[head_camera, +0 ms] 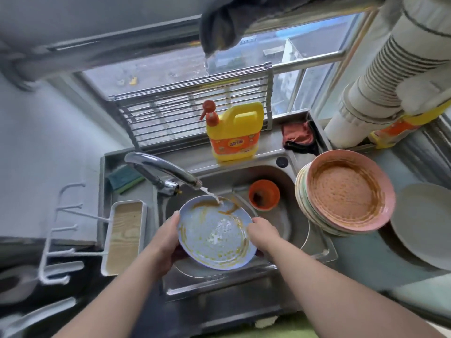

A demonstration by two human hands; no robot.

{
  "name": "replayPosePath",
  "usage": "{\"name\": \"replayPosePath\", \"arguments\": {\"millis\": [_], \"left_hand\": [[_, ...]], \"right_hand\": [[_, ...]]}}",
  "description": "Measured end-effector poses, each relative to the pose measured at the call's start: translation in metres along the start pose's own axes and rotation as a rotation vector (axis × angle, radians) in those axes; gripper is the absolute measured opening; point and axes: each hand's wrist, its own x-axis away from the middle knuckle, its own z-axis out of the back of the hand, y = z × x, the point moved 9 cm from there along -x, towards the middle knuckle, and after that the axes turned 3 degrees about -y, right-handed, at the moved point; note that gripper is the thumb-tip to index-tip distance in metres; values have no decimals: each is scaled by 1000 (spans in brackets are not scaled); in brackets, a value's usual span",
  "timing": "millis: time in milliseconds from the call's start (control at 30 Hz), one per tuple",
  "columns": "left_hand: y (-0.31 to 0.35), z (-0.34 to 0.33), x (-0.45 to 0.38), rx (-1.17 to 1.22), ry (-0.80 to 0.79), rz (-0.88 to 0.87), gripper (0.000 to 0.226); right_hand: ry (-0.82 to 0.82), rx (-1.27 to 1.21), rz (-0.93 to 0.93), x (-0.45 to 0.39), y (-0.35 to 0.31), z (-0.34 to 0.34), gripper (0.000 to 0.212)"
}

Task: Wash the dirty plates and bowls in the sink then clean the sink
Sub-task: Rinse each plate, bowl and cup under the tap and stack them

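Both hands, left hand (pixel 168 237) and right hand (pixel 262 231), grip opposite rims of the blue plate (pixel 214 234), tilting it under the tap (pixel 166 172) over the sink (pixel 280 215) so water rinses off sauce.

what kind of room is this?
Likely a small home kitchen: steel sink with running faucet, dish soap jug on the ledge, stack of dirty plates beside it.

Home kitchen, steel sink (pixel 314 250), faucet (pixel 161 169), dish soap jug (pixel 234 132), stacked dirty plates (pixel 346 193)
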Motion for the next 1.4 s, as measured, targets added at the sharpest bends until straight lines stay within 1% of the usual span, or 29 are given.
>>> {"name": "replayPosePath", "arguments": {"millis": [67,133,167,200,233,267,333,400,433,500,633,767,833,933,1000,1067,1100,1133,1167,1200,1267,1333,1400], "left_hand": [[13,9,3,-92,60,-59,53],[25,19,4,-156,101,-131,47],[29,22,4,-178,105,-158,46],[31,24,5,-185,106,-166,45],[30,26,5,-172,116,-158,40],[27,28,6,-131,130,-137,33],[16,31,5,47,179,-73,25],[0,25,-1,249,201,24,31],[-6,20,-4,327,204,74,34],[-13,3,-12,439,186,133,34],[-17,-36,-23,537,121,183,32],[-21,-73,-30,569,51,232,33],[-23,-87,-31,544,5,252,35],[-29,-97,-28,473,-25,289,39],[-32,-97,-23,448,-55,315,38],[-32,-90,-18,453,-59,326,34],[-31,-85,-17,459,-51,325,30],[-31,-77,-15,457,-37,322,26],[-32,-69,-14,455,-23,325,25],[-32,-61,-13,454,-7,333,26],[-31,-42,-13,448,23,329,38],[-27,-27,-17,442,43,291,50],[-18,-17,-19,433,42,228,44]], "right_hand": [[-37,-52,0,-19,6,-24,36],[-71,-123,18,-55,16,-49,39],[-87,-174,53,-82,22,-61,34],[-65,-219,89,-98,22,-65,24],[-23,-257,125,-89,9,-59,15],[18,-298,156,-74,-8,-49,14],[83,-313,234,-54,-35,-29,22],[115,-275,301,-32,-61,-7,22],[123,-253,333,-28,-67,2,22],[136,-189,385,-23,-78,21,22],[136,-63,462,5,-96,53,21],[203,73,466,24,-104,83,31],[240,114,467,29,-106,94,32],[275,137,399,28,-101,105,32],[294,129,313,14,-87,106,34],[273,-29,184,-6,-61,102,39],[239,-131,109,-13,-48,94,36],[198,-208,38,-14,-39,86,27],[141,-281,-28,-15,-28,76,18],[93,-336,-96,-16,-17,66,14],[37,-420,-219,-20,6,45,24],[8,-506,-282,-23,17,27,29],[-34,-525,-285,-25,18,9,23]]}}
